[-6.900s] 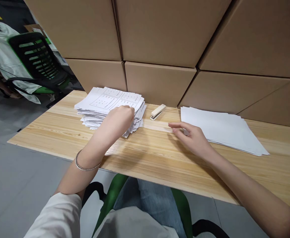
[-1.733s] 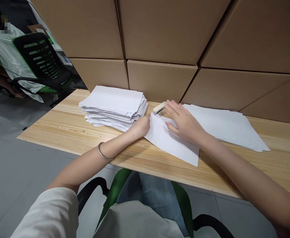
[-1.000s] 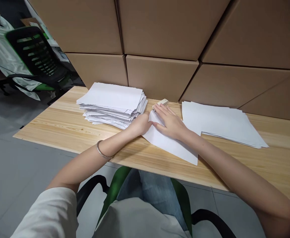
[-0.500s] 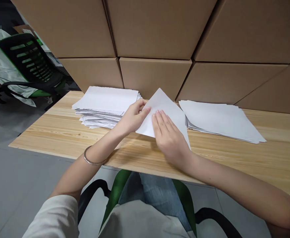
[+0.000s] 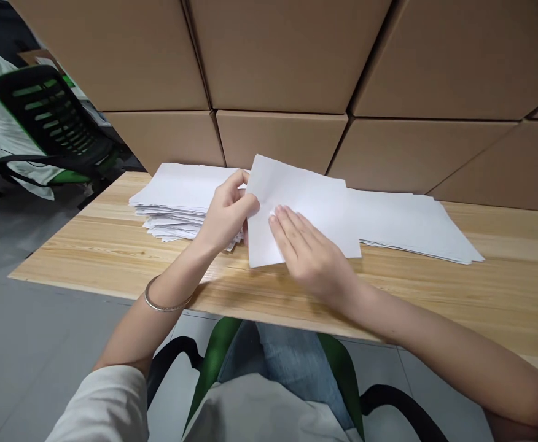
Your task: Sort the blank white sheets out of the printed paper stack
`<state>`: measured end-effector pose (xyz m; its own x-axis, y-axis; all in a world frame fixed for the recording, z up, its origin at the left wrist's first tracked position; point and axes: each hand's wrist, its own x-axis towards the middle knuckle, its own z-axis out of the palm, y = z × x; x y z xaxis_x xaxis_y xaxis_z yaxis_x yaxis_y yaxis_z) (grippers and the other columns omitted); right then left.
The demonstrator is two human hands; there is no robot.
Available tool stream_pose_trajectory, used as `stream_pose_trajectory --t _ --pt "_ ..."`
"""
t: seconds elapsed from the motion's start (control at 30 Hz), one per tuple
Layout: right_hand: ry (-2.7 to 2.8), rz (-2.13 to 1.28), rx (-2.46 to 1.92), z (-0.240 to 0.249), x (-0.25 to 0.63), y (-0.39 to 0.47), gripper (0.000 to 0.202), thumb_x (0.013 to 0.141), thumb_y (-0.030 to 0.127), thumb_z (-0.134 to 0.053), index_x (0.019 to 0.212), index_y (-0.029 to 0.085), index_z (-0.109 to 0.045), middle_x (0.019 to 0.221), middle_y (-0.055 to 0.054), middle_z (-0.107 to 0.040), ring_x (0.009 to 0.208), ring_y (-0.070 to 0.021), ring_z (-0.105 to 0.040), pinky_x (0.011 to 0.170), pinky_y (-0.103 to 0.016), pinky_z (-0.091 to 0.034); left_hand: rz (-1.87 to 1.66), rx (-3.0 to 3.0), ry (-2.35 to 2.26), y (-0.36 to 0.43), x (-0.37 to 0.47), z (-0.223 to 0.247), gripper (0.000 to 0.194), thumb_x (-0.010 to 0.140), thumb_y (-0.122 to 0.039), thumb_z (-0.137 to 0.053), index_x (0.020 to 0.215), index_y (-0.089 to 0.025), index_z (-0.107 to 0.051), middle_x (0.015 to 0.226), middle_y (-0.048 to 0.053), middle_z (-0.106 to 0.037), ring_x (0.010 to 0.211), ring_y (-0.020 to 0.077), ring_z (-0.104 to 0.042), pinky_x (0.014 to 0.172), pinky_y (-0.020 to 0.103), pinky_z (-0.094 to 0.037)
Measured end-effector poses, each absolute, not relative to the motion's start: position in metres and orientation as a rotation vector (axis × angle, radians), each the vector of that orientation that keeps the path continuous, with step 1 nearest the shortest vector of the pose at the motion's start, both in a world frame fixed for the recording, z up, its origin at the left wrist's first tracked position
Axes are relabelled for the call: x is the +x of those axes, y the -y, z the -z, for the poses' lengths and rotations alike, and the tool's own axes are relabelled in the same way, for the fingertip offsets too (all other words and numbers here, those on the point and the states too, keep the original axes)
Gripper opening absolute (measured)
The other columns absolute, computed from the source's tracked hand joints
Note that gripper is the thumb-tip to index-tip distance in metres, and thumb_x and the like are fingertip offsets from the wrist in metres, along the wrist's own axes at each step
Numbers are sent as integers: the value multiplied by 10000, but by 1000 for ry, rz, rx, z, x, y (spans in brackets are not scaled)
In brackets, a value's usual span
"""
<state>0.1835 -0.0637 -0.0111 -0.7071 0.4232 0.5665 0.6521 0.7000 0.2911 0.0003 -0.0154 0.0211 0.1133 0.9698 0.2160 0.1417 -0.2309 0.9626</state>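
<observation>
A white sheet of paper is held up over the table between two paper stacks. My left hand pinches its left edge, thumb in front and fingers curled behind. My right hand lies flat against the front of the sheet, fingers stretched out side by side. Behind my left hand sits a thick stack of white paper with uneven edges. To the right lies a thinner paper stack, its left end hidden by the sheet.
Cardboard boxes form a wall along the back of the wooden table. At the far left stands a black and green office chair, with white cloth beside it. The table's front edge runs close to my lap.
The sheet has turned from a corner-up tilt to nearly level and shows more of its face. My left hand has moved slightly left with its edge; my right hand stays flat on it.
</observation>
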Motion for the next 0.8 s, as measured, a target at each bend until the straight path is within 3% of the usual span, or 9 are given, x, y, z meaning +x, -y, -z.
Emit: stream_pose_trajectory --t 0.17,0.33,0.6,0.7,0.8 --pt "2527 516 -1102 9 217 32 492 961 -44 -278 1382 -118 -523 1457 -308 -497 1402 -335 -464 1181 -479 -409 -1237 1759 -1296 9 0 -13 78 928 -297 -490 950 -233 -530 625 -51 -553 492 106 -539 457 229 -392" --pt "2555 355 -1291 9 271 9 570 922 -23 -296 1448 -6 -513 1477 -233 -526 1434 -301 -440 1181 -538 -393 -1328 2161 -1605 10 -6 -16 174 964 -277 -448 857 -204 -565 811 27 -646 728 140 -582 659 267 -445" --pt "2687 282 -1517 30 309 -7 617 845 19 -371 1415 106 -589 1422 -158 -613 1401 -304 -496 1172 -547 -379 -1059 2483 -1937 6 -7 -13 230 990 -273 -416 955 -177 -622 1015 121 -639 1058 274 -560 962 414 -439" --pt "2720 253 -1768 33 311 -12 632 787 105 -485 1410 51 -576 1443 -226 -575 1403 -360 -484 1188 -569 -316 -917 2400 -2097 3 -10 -11 272 981 -307 -447 1060 -129 -636 1123 185 -621 1148 334 -542 1010 469 -419" --pt "2634 134 -1920 26 303 -7 772 819 266 -549 1546 54 -401 1569 -264 -404 1470 -407 -362 1183 -614 -276 -729 2323 -2252 2 -12 -11 377 970 -342 -454 1163 -67 -626 1173 237 -625 1176 372 -552 1019 499 -422"
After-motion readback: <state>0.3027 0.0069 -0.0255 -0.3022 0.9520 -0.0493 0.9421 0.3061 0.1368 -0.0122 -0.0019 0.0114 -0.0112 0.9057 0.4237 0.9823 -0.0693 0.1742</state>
